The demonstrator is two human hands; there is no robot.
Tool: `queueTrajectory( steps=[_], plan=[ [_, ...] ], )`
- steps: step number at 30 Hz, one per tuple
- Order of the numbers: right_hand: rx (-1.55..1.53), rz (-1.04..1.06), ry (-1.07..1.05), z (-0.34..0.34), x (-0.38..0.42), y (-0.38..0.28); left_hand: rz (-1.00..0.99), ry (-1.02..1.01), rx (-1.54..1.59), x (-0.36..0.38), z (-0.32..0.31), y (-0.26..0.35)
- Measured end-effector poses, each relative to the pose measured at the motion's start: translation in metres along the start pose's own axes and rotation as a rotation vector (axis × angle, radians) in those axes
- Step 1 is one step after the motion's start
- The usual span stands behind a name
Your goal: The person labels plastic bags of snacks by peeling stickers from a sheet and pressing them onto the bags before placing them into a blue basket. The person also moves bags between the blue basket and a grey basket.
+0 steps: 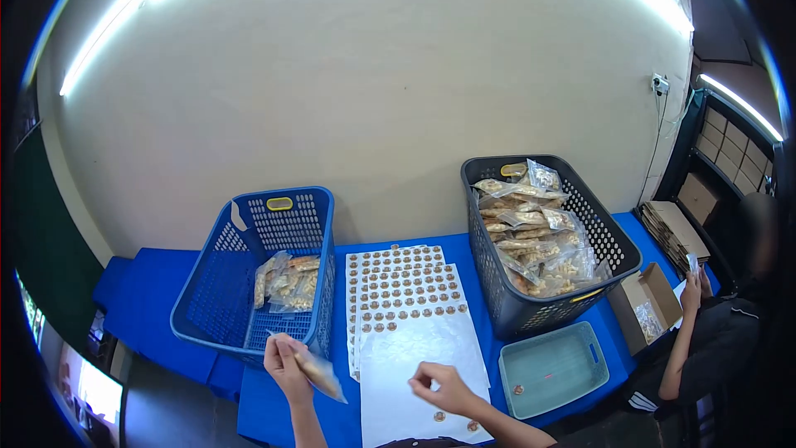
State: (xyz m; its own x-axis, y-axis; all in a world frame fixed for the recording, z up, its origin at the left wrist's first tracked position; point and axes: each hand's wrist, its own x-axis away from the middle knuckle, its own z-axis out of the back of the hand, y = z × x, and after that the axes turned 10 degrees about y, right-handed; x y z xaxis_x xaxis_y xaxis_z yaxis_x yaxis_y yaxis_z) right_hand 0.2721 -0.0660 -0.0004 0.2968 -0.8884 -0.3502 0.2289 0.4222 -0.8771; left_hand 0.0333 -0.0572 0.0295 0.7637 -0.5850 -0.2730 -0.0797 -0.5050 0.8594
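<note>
My left hand (287,365) grips a filled clear packet (319,373) near the front edge of the blue basket (186,323). Over the white sticker sheet (423,357), my right hand (444,387) has its fingers pinched together; whether something small is between them cannot be made out. Rows of round brown stickers cover the far part of the sheet, and a few more lie at its near edge. Several filled packets (290,282) rest inside the blue basket.
A dark basket (514,319) piled with packets (539,232) stands right of the sheets. Before it is a green tray (551,365). At the right, another person (713,332) holds something beside a cardboard box (630,307) and stacked flat cardboard (672,228).
</note>
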Motion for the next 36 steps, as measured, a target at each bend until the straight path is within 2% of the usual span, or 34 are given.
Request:
queueTrajectory(
  steps=[2, 3, 6, 8, 10, 11, 14, 15, 16, 18, 19, 21, 22, 24, 26, 27, 28, 33, 36],
  plan=[
    [-0.054, -0.205, 0.057, 0.004, 0.004, 0.022, -0.016, -0.248, 0.249, 0.007, -0.002, 0.016],
    [-0.077, -0.307, 0.087, 0.005, 0.006, 0.03, 0.044, -0.315, 0.333, 0.013, -0.004, 0.013],
    [-0.35, -0.388, 0.062, -0.012, 0.01, 0.034, 0.28, -0.542, 0.637, 0.028, -0.01, -0.002],
    [-0.443, -0.473, -0.109, -0.029, 0.012, 0.034, 0.679, -0.585, 0.873, 0.036, -0.019, -0.002],
    [-0.752, -0.624, -0.346, -0.035, 0.015, 0.032, 0.903, -0.722, 1.096, 0.044, -0.028, -0.01],
    [-0.994, -0.766, -0.434, -0.038, 0.02, 0.037, 1.014, -0.792, 1.208, 0.046, -0.033, -0.015],
    [-1.289, -0.776, -0.493, -0.033, 0.022, 0.048, 0.836, -0.736, 0.948, 0.051, -0.036, -0.029],
    [-1.228, -0.719, -0.451, -0.028, 0.02, 0.047, 0.846, -0.656, 0.945, 0.052, -0.04, -0.032],
    [-1.174, -0.727, -0.335, -0.023, 0.017, 0.044, 0.711, -0.568, 0.666, 0.055, -0.045, -0.023],
    [-1.062, -0.739, -0.103, -0.015, 0.011, 0.034, 0.652, -0.587, 0.456, 0.056, -0.039, -0.023],
    [-0.997, -0.714, -0.011, -0.011, 0.008, 0.027, 0.689, -0.59, 0.43, 0.058, -0.035, -0.027],
    [-0.897, -0.706, 0.084, -0.013, 0.009, 0.031, 0.762, -0.595, 0.38, 0.065, -0.029, -0.037],
    [-0.846, -0.702, 0.13, -0.014, 0.01, 0.034, 0.692, -0.618, 0.283, 0.067, -0.031, -0.037],
    [-0.818, -0.6, 0.092, -0.019, 0.011, 0.033, 0.55, -0.655, 0.089, 0.071, -0.031, -0.037],
    [-0.8, -0.537, 0.039, -0.024, 0.015, 0.028, 0.649, -0.576, 0.163, 0.065, -0.033, -0.034],
    [-0.587, -0.469, -0.008, -0.022, 0.014, 0.02, 0.682, -0.555, 0.176, 0.063, -0.034, -0.03],
    [-0.535, -0.489, -0.043, -0.021, 0.014, 0.017, 0.715, -0.534, 0.189, 0.062, -0.033, -0.027],
    [-0.405, -0.507, -0.115, -0.011, 0.013, 0.01, 0.7, -0.484, 0.171, 0.063, -0.031, -0.025],
    [-0.286, -0.344, -0.178, -0.009, 0.012, 0.022, 0.731, -0.467, 0.15, 0.061, -0.029, -0.031]
  ],
)
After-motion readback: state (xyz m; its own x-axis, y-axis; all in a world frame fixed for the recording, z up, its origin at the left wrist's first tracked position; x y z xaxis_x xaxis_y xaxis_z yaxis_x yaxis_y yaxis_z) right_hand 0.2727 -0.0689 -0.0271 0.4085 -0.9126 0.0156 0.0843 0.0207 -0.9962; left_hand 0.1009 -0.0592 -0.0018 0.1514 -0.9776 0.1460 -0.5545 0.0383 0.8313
